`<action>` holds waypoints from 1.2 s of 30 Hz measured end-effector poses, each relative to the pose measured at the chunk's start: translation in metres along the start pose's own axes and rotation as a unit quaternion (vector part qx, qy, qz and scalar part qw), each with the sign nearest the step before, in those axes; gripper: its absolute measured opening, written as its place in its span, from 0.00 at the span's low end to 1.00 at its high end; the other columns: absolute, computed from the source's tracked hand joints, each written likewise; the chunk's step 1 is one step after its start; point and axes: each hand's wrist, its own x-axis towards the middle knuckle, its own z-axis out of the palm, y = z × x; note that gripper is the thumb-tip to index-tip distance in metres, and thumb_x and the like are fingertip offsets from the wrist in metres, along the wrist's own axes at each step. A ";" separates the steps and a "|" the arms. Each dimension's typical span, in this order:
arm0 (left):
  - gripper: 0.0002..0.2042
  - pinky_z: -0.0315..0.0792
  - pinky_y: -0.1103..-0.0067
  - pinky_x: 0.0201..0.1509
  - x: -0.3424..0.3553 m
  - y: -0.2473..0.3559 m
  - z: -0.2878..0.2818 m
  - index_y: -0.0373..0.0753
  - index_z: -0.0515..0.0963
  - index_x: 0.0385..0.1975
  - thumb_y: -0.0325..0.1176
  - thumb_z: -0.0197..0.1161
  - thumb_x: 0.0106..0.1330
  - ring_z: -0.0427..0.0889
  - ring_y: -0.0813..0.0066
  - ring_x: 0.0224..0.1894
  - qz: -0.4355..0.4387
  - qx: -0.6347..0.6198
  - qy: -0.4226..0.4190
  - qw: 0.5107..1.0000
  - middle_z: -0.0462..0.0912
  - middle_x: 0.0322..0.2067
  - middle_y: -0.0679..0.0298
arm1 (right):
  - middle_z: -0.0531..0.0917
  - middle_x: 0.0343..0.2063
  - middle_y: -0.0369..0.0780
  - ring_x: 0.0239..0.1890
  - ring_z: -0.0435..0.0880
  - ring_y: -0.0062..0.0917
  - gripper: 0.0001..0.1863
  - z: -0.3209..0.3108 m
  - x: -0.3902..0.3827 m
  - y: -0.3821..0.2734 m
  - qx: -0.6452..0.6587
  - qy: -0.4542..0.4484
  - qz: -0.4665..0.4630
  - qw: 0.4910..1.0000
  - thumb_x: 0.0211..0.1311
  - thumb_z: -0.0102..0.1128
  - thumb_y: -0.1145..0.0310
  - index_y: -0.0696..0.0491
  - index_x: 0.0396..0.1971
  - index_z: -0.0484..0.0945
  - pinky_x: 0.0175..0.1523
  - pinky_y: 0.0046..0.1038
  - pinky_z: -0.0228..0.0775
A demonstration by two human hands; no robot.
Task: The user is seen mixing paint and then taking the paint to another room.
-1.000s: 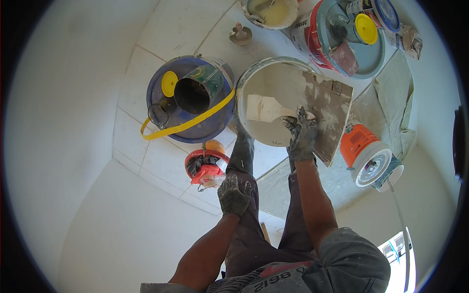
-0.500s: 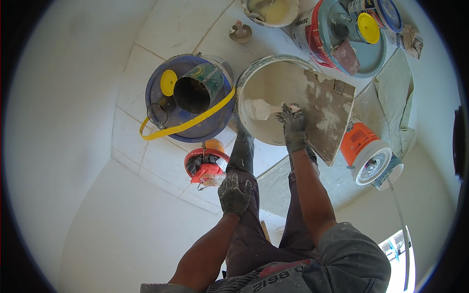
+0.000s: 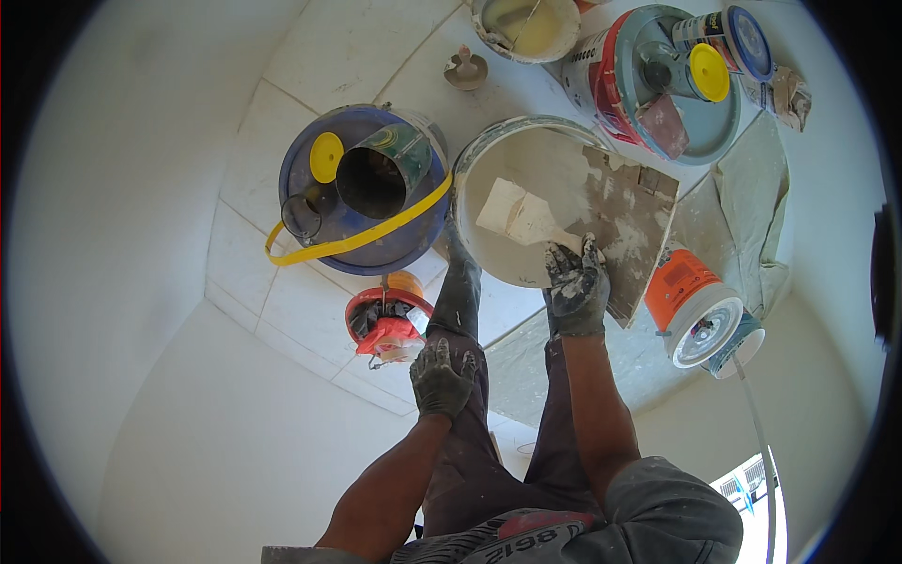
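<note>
Back toward the bucket rim (image 3: 473,153) comes my right hand (image 3: 577,289), fingers clamped on the putty knife (image 3: 528,218); left hand (image 3: 443,383), fingers apart.

Showing large digits on the grey fabric shirt (image 3: 639,526), behind the dark-gloved right hand (image 3: 578,293). Bearing illegible small print on the orange-and-white plastic bucket (image 3: 684,282), right of that hand; beyond it, displaying dark characters on the white-and-red cylindrical bucket (image 3: 592,80) and pale lettering on the blue-lidded cylindrical can (image 3: 705,36).

Brush (image 3: 519,214) left of board (image 3: 631,221)
</note>
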 end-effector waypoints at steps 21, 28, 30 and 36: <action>0.33 0.62 0.59 0.72 -0.004 0.007 -0.006 0.34 0.73 0.63 0.57 0.56 0.69 0.73 0.48 0.66 0.004 0.008 -0.007 1.000 0.76 0.61 0.43 | 0.83 0.52 0.50 0.57 0.81 0.41 0.16 0.001 0.003 0.012 0.234 0.020 0.208 0.950 0.76 0.55 0.56 0.47 0.55 0.79 0.64 0.47 0.76; 0.34 0.61 0.58 0.72 -0.004 0.012 -0.008 0.34 0.73 0.64 0.57 0.57 0.68 0.72 0.49 0.66 -0.002 0.017 -0.011 1.000 0.76 0.61 0.44 | 0.84 0.48 0.45 0.52 0.84 0.37 0.13 -0.002 0.002 0.014 0.282 -0.145 0.231 0.920 0.74 0.58 0.65 0.53 0.53 0.77 0.59 0.43 0.79; 0.34 0.61 0.58 0.72 -0.003 0.014 -0.010 0.34 0.73 0.64 0.58 0.57 0.68 0.72 0.49 0.66 -0.006 0.011 -0.023 1.000 0.76 0.62 0.45 | 0.83 0.50 0.44 0.52 0.83 0.35 0.16 -0.002 0.001 0.016 0.302 -0.260 0.206 0.894 0.74 0.57 0.67 0.56 0.56 0.74 0.60 0.40 0.79; 0.34 0.60 0.58 0.72 -0.002 0.015 -0.014 0.34 0.73 0.64 0.58 0.57 0.68 0.71 0.49 0.67 -0.021 0.011 -0.042 0.999 0.75 0.63 0.44 | 0.83 0.47 0.40 0.49 0.83 0.24 0.19 0.023 -0.007 0.002 -0.048 -0.245 0.115 0.962 0.68 0.66 0.74 0.59 0.56 0.74 0.56 0.29 0.77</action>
